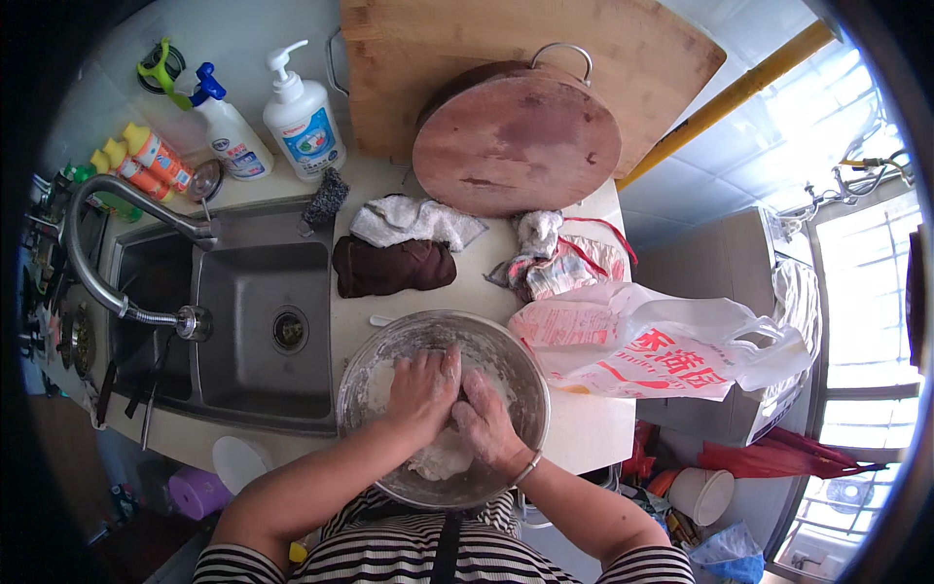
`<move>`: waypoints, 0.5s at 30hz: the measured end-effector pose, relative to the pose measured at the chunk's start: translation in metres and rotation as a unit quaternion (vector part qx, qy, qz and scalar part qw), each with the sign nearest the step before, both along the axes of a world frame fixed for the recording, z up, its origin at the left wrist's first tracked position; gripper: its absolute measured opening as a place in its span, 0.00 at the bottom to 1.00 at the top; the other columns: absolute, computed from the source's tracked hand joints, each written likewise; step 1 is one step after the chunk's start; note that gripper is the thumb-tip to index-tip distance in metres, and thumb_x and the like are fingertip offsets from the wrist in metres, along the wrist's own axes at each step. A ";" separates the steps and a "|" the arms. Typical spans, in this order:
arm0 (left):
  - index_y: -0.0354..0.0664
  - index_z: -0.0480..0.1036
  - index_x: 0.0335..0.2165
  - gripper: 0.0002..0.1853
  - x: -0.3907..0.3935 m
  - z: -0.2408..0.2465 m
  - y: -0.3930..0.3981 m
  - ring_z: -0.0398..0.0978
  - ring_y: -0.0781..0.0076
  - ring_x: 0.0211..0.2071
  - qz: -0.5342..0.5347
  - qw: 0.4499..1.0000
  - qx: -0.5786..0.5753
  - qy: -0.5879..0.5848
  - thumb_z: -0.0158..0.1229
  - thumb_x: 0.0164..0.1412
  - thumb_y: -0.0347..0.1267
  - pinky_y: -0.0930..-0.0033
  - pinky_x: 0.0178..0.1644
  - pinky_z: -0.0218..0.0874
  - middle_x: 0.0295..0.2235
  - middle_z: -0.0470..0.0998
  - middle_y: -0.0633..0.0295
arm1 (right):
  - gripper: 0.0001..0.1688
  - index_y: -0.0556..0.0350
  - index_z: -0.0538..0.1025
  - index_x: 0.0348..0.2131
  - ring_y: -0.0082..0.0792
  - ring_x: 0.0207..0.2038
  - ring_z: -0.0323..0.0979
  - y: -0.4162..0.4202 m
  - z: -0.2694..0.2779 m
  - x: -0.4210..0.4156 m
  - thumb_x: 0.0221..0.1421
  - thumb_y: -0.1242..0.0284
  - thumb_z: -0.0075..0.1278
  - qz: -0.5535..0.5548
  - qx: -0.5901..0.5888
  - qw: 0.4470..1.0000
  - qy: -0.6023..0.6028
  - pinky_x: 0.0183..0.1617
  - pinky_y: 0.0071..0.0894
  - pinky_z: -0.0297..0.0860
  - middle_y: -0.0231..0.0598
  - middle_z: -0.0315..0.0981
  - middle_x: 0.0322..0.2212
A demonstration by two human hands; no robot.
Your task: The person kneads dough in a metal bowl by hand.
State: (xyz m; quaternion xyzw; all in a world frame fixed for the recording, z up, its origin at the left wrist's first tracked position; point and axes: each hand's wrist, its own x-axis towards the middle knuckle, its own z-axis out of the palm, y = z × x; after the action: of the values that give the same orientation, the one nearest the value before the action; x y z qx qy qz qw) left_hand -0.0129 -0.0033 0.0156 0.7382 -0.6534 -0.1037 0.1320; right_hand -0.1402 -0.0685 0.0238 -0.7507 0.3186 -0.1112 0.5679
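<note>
A round metal bowl (536,431) stands at the counter's front edge, its inner wall smeared with flour and dough. Inside it lies a pale lump of dough (442,457), partly hidden under my hands. My left hand (427,390) reaches in from the left, back up, fingers pointing away and pressed close together. Beside it, my right hand (487,420) is floury, with a bracelet at the wrist, and its fingers meet the other hand's. Whether either hand grips dough is hidden beneath them. A white handle end (381,320) shows by the bowl's far rim.
Left of the bowl is a double sink (263,350) with a curved faucet (95,270). Behind lie a dark cloth (394,268) and white towel (423,221). A round wooden board (518,146) leans at the back. A plastic bag (657,343) touches the bowl's right side.
</note>
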 end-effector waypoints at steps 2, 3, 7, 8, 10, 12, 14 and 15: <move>0.30 0.58 0.52 0.38 -0.001 -0.003 -0.008 0.66 0.57 0.43 0.003 1.000 0.011 0.002 0.61 0.40 0.31 0.56 0.42 0.57 0.39 0.70 0.51 | 0.17 0.64 0.67 0.37 0.53 0.39 0.63 -0.001 -0.011 0.004 0.43 0.77 0.39 -0.046 -0.017 0.999 -0.005 0.47 0.43 0.60 0.54 0.63 0.34; 0.30 0.59 0.51 0.37 0.001 -0.002 -0.010 0.66 0.57 0.43 0.008 1.000 0.014 0.001 0.60 0.40 0.32 0.57 0.42 0.57 0.39 0.70 0.52 | 0.17 0.63 0.66 0.37 0.53 0.38 0.63 -0.002 -0.013 0.006 0.43 0.78 0.39 -0.066 -0.029 0.997 -0.010 0.46 0.43 0.60 0.55 0.63 0.34; 0.32 0.64 0.46 0.33 0.002 -0.022 -0.012 0.65 0.53 0.43 0.019 0.999 0.032 0.018 0.63 0.41 0.38 0.52 0.43 0.56 0.39 0.68 0.52 | 0.16 0.60 0.67 0.40 0.34 0.37 0.67 -0.014 -0.017 0.017 0.47 0.78 0.43 -0.160 0.155 0.973 -0.057 0.40 0.31 0.66 0.41 0.67 0.36; 0.33 0.66 0.43 0.31 0.002 -0.015 -0.011 0.65 0.53 0.43 0.006 0.999 0.030 0.026 0.63 0.41 0.39 0.52 0.43 0.56 0.38 0.68 0.52 | 0.19 0.60 0.67 0.43 0.27 0.38 0.67 -0.022 -0.012 0.015 0.48 0.78 0.44 -0.171 0.328 0.926 -0.071 0.39 0.25 0.66 0.35 0.68 0.35; 0.35 0.68 0.39 0.28 0.004 -0.007 -0.008 0.65 0.54 0.42 -0.027 1.000 -0.004 0.014 0.63 0.40 0.40 0.52 0.43 0.57 0.36 0.68 0.54 | 0.18 0.60 0.68 0.42 0.28 0.39 0.67 -0.032 -0.010 0.005 0.48 0.79 0.44 -0.149 0.310 0.937 -0.066 0.40 0.26 0.66 0.35 0.68 0.34; 0.36 0.69 0.37 0.26 0.003 -0.004 0.004 0.66 0.55 0.41 -0.069 0.996 -0.057 -0.021 0.64 0.40 0.40 0.53 0.42 0.57 0.34 0.67 0.55 | 0.16 0.63 0.71 0.40 0.38 0.37 0.69 -0.037 0.011 -0.004 0.50 0.73 0.46 -0.073 0.085 0.994 -0.013 0.44 0.33 0.65 0.49 0.70 0.35; 0.36 0.68 0.36 0.25 0.004 0.006 0.018 0.65 0.55 0.40 -0.106 0.992 -0.063 0.005 0.64 0.39 0.39 0.53 0.43 0.57 0.36 0.67 0.55 | 0.18 0.62 0.72 0.40 0.44 0.39 0.70 -0.039 0.015 -0.007 0.51 0.70 0.47 -0.027 -0.077 0.997 0.001 0.46 0.37 0.65 0.53 0.70 0.36; 0.36 0.68 0.35 0.24 0.003 0.011 0.023 0.65 0.55 0.40 -0.130 0.989 -0.065 0.021 0.64 0.39 0.38 0.53 0.44 0.57 0.36 0.67 0.54 | 0.18 0.62 0.73 0.41 0.47 0.39 0.70 -0.039 0.015 -0.010 0.52 0.68 0.48 -0.010 -0.158 0.987 0.010 0.46 0.38 0.65 0.55 0.70 0.36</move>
State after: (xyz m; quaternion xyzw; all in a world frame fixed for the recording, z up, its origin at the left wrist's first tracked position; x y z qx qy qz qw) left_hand -0.0103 0.0195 0.0269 0.6343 -0.7464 -0.0922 0.1789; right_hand -0.1504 -0.1072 0.0390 -0.8288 0.3104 -0.1587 0.4378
